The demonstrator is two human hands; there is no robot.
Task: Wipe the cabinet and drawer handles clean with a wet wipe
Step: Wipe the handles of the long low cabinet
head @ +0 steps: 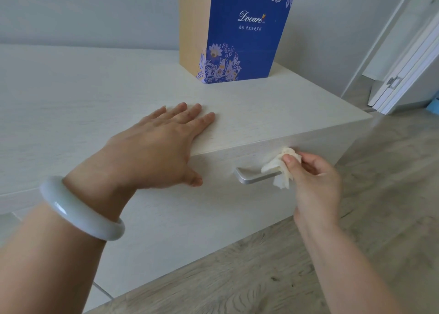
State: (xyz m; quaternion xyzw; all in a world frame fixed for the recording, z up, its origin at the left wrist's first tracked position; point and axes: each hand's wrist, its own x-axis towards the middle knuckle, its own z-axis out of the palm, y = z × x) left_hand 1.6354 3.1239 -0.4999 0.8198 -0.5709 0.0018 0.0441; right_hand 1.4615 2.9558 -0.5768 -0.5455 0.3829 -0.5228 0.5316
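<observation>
I see my left hand (156, 145) flat, fingers spread on the white wood-grain cabinet (95, 104) top, thumb over the front edge, probably steadying the drawer. My right hand (313, 178) pinches a crumpled white wet wipe (278, 168) onto the right end of the brushed silver bar handle (251, 177) (left end bare, likely unwiped). Blue floral box (237, 40) stands behind.

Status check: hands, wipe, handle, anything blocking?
Left hand flat on cabinet top. Right hand pinching wet wipe draped over right end of drawer handle. Nothing blocking; blue box stands well back.
</observation>
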